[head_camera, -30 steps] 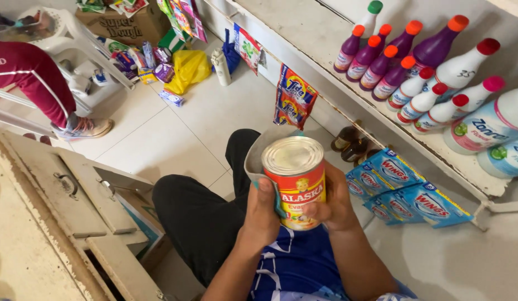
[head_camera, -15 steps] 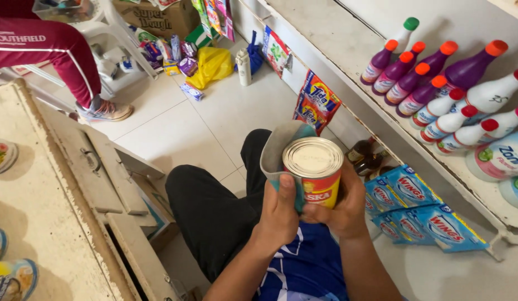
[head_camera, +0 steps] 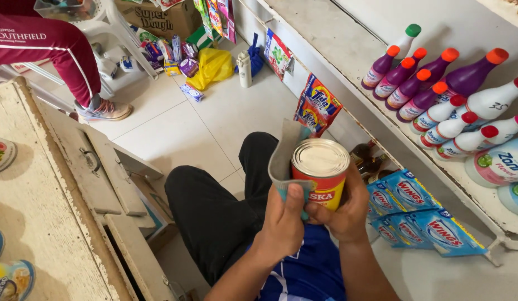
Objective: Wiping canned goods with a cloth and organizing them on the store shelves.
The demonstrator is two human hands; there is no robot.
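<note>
A red-and-yellow metal can (head_camera: 321,175) is clasped in the right hand (head_camera: 344,214); a grey-teal cloth (head_camera: 282,161) is pinched against its side by the left hand (head_camera: 283,223). Wiping appears underway, unfinished.

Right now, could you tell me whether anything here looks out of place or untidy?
The can in the right hand looks sound, with the cloth pressed to it by the left hand. What stands out is the floor: a yellow bag and small packets lie loose there instead of on the shelf.

Upright red-and-yellow can (head_camera: 321,174), grey cloth (head_camera: 283,157) against its side.
</note>
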